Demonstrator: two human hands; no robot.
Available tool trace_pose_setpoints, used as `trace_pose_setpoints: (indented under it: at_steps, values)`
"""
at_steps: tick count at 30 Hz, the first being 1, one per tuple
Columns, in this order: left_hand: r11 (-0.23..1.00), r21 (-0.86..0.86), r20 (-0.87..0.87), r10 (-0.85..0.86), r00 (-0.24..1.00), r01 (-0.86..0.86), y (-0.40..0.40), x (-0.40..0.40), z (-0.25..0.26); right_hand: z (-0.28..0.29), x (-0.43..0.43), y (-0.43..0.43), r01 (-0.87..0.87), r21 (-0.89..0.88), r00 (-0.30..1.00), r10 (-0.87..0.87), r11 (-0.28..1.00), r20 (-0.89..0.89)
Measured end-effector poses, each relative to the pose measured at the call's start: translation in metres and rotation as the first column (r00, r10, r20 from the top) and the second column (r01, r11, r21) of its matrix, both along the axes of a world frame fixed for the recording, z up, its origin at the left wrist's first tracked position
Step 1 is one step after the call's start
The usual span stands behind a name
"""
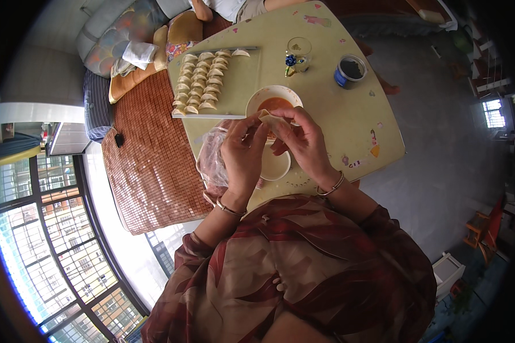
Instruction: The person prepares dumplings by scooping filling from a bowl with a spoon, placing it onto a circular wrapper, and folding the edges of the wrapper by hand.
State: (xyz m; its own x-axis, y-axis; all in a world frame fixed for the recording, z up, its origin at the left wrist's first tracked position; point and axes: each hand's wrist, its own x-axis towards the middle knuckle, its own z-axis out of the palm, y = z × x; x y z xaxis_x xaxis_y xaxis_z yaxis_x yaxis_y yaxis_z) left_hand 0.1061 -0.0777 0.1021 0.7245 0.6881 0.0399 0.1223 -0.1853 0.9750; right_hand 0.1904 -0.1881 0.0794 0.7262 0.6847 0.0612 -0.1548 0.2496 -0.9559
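Between the fingertips of my left hand (244, 154) and my right hand (304, 139) is a folded dumpling (271, 119), pinched by both at its edge. Just beyond my fingers stands a white bowl (253, 99) with reddish-orange filling or sauce in it, partly covered by my hands. Below my hands a second pale bowl (286, 168) shows, half hidden by my left hand. Close to my left wrist lies a clear plastic bag (212, 158) over something pinkish. Several finished dumplings (204, 79) sit in rows on a flat board (240, 96) at the table's left.
On the yellowish table (343, 120) stand a glass (299, 53) with a blue flower ornament and an open tub (350, 72) of dark contents. A sofa with a woven mat (150, 150) borders the left side. Another person's arm (202, 10) shows at the far edge.
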Motion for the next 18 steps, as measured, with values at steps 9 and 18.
trace_pose_setpoints:
  at_steps: [9,18]
  values:
    - [0.991,-0.126,0.022,-0.041,0.999,0.044,0.001,-0.001,-0.002,0.006,0.008,-0.007,-0.082,-0.048,0.995,0.085,0.995,0.052]
    - [0.991,0.111,-0.01,-0.073,0.997,0.074,-0.001,-0.001,0.002,0.017,0.014,-0.013,-0.074,-0.136,0.978,0.099,0.988,0.186]
